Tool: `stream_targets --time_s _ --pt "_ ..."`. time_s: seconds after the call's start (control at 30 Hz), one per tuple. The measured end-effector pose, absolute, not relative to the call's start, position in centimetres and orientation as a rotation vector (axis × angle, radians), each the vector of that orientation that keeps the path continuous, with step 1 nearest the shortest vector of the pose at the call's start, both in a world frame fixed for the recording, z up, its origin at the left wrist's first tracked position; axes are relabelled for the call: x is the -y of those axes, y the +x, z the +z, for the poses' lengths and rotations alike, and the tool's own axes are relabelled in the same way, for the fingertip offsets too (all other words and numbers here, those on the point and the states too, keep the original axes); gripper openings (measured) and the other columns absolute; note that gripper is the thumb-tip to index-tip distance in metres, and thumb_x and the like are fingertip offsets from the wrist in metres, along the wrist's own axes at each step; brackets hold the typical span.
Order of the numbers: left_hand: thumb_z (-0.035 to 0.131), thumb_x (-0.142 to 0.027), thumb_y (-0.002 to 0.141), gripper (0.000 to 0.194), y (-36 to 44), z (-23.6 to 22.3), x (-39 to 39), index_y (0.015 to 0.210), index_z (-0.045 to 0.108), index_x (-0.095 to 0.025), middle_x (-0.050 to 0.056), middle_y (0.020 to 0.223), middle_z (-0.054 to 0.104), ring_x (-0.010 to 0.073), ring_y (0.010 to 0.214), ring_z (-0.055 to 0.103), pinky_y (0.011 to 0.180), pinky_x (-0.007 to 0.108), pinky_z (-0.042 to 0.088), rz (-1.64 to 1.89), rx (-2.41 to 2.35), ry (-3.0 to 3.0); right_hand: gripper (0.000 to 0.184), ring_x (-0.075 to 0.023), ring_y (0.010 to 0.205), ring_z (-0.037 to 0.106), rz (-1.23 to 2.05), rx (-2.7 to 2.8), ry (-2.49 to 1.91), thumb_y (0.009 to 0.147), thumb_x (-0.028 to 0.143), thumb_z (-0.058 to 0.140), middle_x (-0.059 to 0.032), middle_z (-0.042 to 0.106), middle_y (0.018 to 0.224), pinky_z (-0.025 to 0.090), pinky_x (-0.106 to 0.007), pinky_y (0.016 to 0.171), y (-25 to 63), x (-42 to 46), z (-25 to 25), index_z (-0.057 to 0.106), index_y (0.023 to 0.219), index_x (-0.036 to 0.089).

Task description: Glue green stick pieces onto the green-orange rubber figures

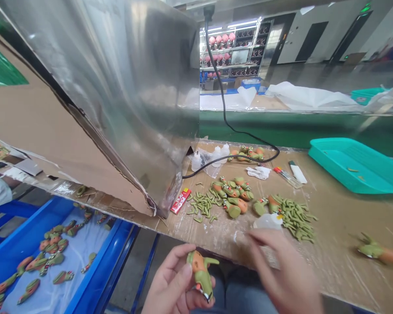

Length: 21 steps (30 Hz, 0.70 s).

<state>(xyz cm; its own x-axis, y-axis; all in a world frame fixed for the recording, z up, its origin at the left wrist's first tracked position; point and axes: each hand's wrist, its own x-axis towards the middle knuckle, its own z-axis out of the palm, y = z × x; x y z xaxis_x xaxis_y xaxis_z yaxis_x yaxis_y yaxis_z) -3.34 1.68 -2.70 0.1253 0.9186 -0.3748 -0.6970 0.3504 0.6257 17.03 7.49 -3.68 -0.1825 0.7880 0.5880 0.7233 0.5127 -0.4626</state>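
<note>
My left hand (173, 285) holds a small green and orange toy figure (200, 274) at the bottom middle, below the table's front edge. My right hand (281, 270) hovers just right of it, blurred, fingers spread and holding nothing, near a small white glue bottle (268, 221). On the cardboard-covered table (340, 226) lie several more green and orange figures (234, 196) and two piles of small green parts (296, 216). One finished figure (381, 254) lies alone at the right.
A large shiny metal panel (124, 87) backed with cardboard leans at the left. A blue bin (36, 261) holds several figures. A teal tray (356, 163), white bottles (216, 155), a black cable (222, 113), a red lighter (180, 200) and pens (286, 176) sit on the table.
</note>
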Motion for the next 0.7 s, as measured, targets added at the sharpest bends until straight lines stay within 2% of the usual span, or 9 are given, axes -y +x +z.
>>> stream_targets --time_s 0.07,0.17,0.3,0.4,0.47,0.57,0.63,0.7 --pt "0.073 -0.023 0.069 0.023 -3.2 -2.6 -1.7 0.091 0.070 -0.025 0.003 0.073 0.076 0.0217 0.068 0.072 0.054 0.030 0.057 1.213 -0.821 0.329 0.014 -0.0181 0.081 0.056 0.159 2.181 -1.113 0.091 0.014 0.043 -0.0047 0.059 0.090 0.047 -0.028 0.071 14.9 -8.9 -4.2 0.053 0.098 0.019" --pt "0.075 -0.026 0.066 0.023 -3.2 -2.6 -1.6 0.089 0.071 -0.026 0.002 0.071 0.076 0.0222 0.065 0.072 0.052 0.030 0.057 1.208 -0.826 0.319 0.013 -0.0195 0.083 0.055 0.139 2.349 -1.114 0.088 0.007 0.047 -0.0058 0.059 0.091 0.048 -0.034 0.074 12.3 -11.3 -5.5 0.056 0.093 0.015" --pt "0.076 -0.029 0.066 0.023 -3.4 -2.5 -1.4 0.088 0.071 -0.028 0.002 0.069 0.076 0.0178 0.055 0.071 0.051 0.028 0.056 1.211 -0.819 0.334 0.013 -0.0180 0.085 0.057 0.182 2.418 -1.210 0.083 0.002 0.055 -0.0022 0.059 0.091 0.049 -0.037 0.075 11.2 -12.6 -6.0 0.058 0.088 0.013" --pt "0.078 -0.028 0.062 0.026 -3.4 -2.3 -1.2 0.087 0.072 -0.028 0.001 0.071 0.076 0.0211 0.060 0.072 0.051 0.032 0.058 1.243 -0.838 0.317 0.018 -0.0199 0.080 0.059 0.329 2.379 -1.228 0.077 -0.004 0.055 -0.0032 0.060 0.083 0.050 -0.036 0.071 12.0 -11.7 -4.9 0.060 0.080 0.013" --pt "0.079 -0.027 0.060 0.030 -3.3 -2.0 -1.2 0.089 0.072 -0.028 0.001 0.073 0.076 0.0203 0.059 0.071 0.052 0.033 0.058 1.236 -0.838 0.303 0.016 -0.0181 0.071 0.061 0.467 2.297 -1.230 0.079 0.001 0.054 -0.0018 0.061 0.076 0.052 -0.030 0.065 13.1 -10.4 -3.7 0.060 0.079 0.016" --pt "0.080 -0.028 0.059 0.033 -2.8 -1.6 -1.1 0.091 0.073 -0.027 0.003 0.075 0.076 0.0195 0.059 0.071 0.053 0.032 0.058 1.194 -0.839 0.308 0.012 -0.0116 0.060 0.063 0.721 2.121 -1.224 0.090 0.017 0.047 0.0034 0.063 0.070 0.053 -0.018 0.055 14.8 -7.8 -1.8 0.058 0.089 0.021" --pt "0.082 -0.028 0.057 0.034 -2.3 -1.5 -0.9 0.090 0.073 -0.025 0.003 0.077 0.076 0.0207 0.064 0.071 0.054 0.031 0.057 1.176 -0.839 0.303 0.012 -0.0108 0.064 0.064 0.952 1.914 -1.193 0.092 0.025 0.048 0.0035 0.065 0.073 0.053 -0.014 0.057 15.7 -6.2 -0.7 0.059 0.089 0.023" --pt "0.083 -0.026 0.055 0.035 -1.8 -1.5 -0.8 0.088 0.073 -0.024 0.002 0.078 0.076 0.0193 0.067 0.071 0.055 0.027 0.056 1.173 -0.819 0.309 0.008 -0.0126 0.074 0.064 1.102 1.694 -1.118 0.088 0.029 0.056 0.0021 0.065 0.080 0.053 -0.015 0.065 16.3 -4.9 0.2 0.061 0.084 0.025"
